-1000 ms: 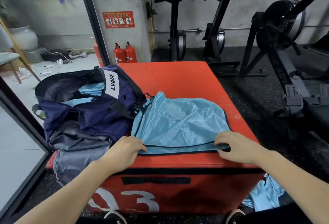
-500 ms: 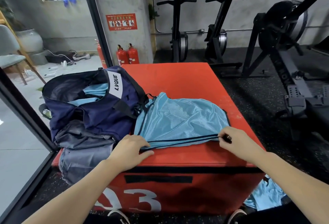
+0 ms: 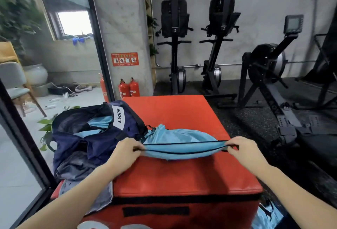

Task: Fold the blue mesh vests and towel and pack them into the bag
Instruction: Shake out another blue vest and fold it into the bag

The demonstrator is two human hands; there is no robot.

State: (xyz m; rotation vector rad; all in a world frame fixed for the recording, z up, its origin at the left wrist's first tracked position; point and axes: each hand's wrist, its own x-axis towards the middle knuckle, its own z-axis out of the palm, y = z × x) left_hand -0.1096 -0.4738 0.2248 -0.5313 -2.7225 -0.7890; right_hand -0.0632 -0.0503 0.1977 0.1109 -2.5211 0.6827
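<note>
A light blue mesh vest [image 3: 182,140] with dark trim lies on the red padded box [image 3: 175,176]. My left hand [image 3: 125,149] pinches its near left corner and my right hand [image 3: 240,147] pinches its near right corner, lifting the near edge off the box and stretching it taut. The navy bag [image 3: 85,137], labelled LVQUE, lies open at the left of the box with blue fabric showing inside. A grey towel [image 3: 78,166] is draped under the bag over the box's left edge.
Another blue vest [image 3: 266,216] lies on the floor at the lower right beside the box. Black gym machines [image 3: 269,75] stand to the right and behind. Red fire extinguishers [image 3: 128,87] sit by the pillar. A glass door frame runs along the left.
Both hands went from pressing the vest's near edge flat to pinching its corners and raising the edge, moving it away from me. The camera view tilted upward.
</note>
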